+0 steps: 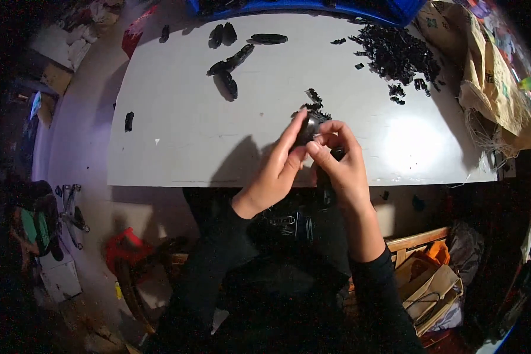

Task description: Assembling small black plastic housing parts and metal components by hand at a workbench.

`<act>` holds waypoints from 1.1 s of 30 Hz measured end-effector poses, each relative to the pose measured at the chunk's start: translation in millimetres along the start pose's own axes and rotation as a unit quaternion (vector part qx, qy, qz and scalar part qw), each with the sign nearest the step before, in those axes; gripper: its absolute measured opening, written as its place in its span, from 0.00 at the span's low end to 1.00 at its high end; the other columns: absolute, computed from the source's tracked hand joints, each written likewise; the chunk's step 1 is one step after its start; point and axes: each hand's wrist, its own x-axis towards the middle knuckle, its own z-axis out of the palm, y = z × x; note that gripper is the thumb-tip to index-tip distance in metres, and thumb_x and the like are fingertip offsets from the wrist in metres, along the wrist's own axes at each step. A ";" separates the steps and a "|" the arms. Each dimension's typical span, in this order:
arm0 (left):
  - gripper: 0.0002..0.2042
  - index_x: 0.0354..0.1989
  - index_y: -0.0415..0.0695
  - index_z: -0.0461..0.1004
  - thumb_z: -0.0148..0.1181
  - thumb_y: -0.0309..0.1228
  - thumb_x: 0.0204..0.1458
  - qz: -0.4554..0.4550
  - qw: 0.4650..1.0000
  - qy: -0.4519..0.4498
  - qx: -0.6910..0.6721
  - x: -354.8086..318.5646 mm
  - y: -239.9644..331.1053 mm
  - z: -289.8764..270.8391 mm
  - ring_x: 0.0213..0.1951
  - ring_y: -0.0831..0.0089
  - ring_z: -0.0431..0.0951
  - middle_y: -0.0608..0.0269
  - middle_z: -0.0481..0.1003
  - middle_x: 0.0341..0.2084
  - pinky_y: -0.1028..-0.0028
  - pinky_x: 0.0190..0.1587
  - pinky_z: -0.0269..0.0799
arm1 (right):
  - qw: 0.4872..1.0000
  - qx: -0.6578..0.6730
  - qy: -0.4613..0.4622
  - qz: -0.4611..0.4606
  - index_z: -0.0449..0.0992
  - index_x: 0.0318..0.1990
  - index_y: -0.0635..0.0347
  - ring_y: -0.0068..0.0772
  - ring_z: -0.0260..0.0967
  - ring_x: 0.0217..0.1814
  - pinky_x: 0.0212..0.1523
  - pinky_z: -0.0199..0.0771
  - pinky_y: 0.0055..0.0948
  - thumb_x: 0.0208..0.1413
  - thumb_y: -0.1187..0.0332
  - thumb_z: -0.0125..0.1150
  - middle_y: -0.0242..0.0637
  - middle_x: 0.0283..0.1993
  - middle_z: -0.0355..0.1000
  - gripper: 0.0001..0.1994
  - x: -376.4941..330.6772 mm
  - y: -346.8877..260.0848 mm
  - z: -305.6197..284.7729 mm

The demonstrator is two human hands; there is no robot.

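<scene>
Over the front edge of the white table (189, 147), my left hand (270, 174) grips a glossy black rounded plastic part (308, 128) between thumb and fingers. My right hand (347, 162) meets it from the other side, its thumb and fingertips pinched together against the part's lower end. Whatever sits between those right fingertips is too small and covered to make out. Just beyond the hands lie a few small black plastic pieces (314, 97). Farther off on the left are several long black oval parts, among them one lying lengthwise (268, 39) and one tilted (226, 84).
A large heap of small black plastic pieces (392, 53) covers the table's far right. Behind it stands a blue bin (312, 8). A frayed woven sack (492, 82) hangs at the right edge. Below right is an open cardboard box (433, 295); a red object (125, 248) sits lower left.
</scene>
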 end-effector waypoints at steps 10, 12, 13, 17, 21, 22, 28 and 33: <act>0.19 0.56 0.44 0.62 0.47 0.27 0.55 0.108 0.961 -0.085 0.240 -17.4 -11.1 -44.0 0.46 0.60 0.71 0.49 0.71 0.42 0.70 0.49 0.63 | 0.970 -0.088 -0.174 0.146 0.70 0.30 0.64 0.20 0.65 0.20 0.21 0.63 0.19 0.48 0.66 0.63 0.30 0.22 0.66 0.11 -53.8 12.4 -17.5; 0.15 0.50 0.42 0.68 0.49 0.29 0.55 0.111 0.930 0.092 0.339 2.9 -20.4 -65.9 0.41 0.57 0.71 0.51 0.70 0.36 0.68 0.43 0.65 | 0.940 -0.198 -0.241 0.141 0.70 0.32 0.66 0.27 0.68 0.26 0.27 0.66 0.24 0.47 0.63 0.65 0.36 0.24 0.67 0.15 -71.4 32.0 -16.2; 0.14 0.49 0.42 0.68 0.48 0.30 0.55 0.056 0.890 0.168 0.419 17.2 -15.4 -74.3 0.39 0.56 0.70 0.53 0.69 0.34 0.67 0.41 0.65 | 0.922 -0.252 -0.269 0.120 0.70 0.33 0.67 0.31 0.69 0.30 0.30 0.68 0.27 0.46 0.62 0.65 0.40 0.26 0.68 0.16 -78.2 41.4 -14.7; 0.14 0.47 0.45 0.67 0.53 0.32 0.52 0.084 0.815 0.224 0.527 47.3 -39.5 -108.3 0.33 0.54 0.70 0.55 0.64 0.36 0.62 0.35 0.66 | 0.874 -0.380 -0.302 -0.038 0.72 0.34 0.66 0.50 0.68 0.34 0.35 0.69 0.37 0.45 0.66 0.63 0.49 0.31 0.69 0.13 -91.1 56.7 -7.0; 0.12 0.41 0.43 0.65 0.56 0.33 0.50 -0.047 0.788 0.171 0.590 52.3 -31.4 -104.6 0.32 0.52 0.71 0.53 0.66 0.34 0.63 0.36 0.67 | 0.913 -0.338 -0.179 -0.141 0.73 0.31 0.65 0.40 0.68 0.27 0.28 0.69 0.30 0.44 0.78 0.60 0.44 0.26 0.69 0.05 -40.1 22.8 -9.4; 0.12 0.41 0.43 0.65 0.56 0.33 0.50 -0.046 0.790 0.170 0.588 53.2 -34.4 -102.2 0.32 0.52 0.71 0.53 0.66 0.34 0.63 0.36 0.67 | 0.921 -0.348 -0.138 -0.112 0.73 0.31 0.65 0.36 0.68 0.26 0.26 0.68 0.28 0.44 0.79 0.58 0.43 0.26 0.69 0.05 -25.8 17.8 -11.4; 0.16 0.46 0.42 0.63 0.56 0.25 0.47 0.088 0.841 0.244 0.474 26.4 -42.4 -94.6 0.31 0.59 0.73 0.53 0.71 0.32 0.68 0.35 0.68 | 0.799 -0.571 -0.037 -0.185 0.72 0.35 0.59 0.42 0.69 0.29 0.28 0.69 0.34 0.45 0.75 0.56 0.40 0.32 0.69 0.08 38.4 30.6 -14.0; 0.21 0.53 0.39 0.59 0.53 0.24 0.49 -0.013 0.943 0.211 0.257 1.7 -38.5 -82.1 0.31 0.73 0.73 0.59 0.71 0.32 0.75 0.34 0.68 | 0.779 -0.597 -0.037 -0.187 0.72 0.37 0.57 0.45 0.69 0.33 0.30 0.69 0.37 0.44 0.75 0.55 0.38 0.36 0.68 0.10 43.7 23.4 -32.1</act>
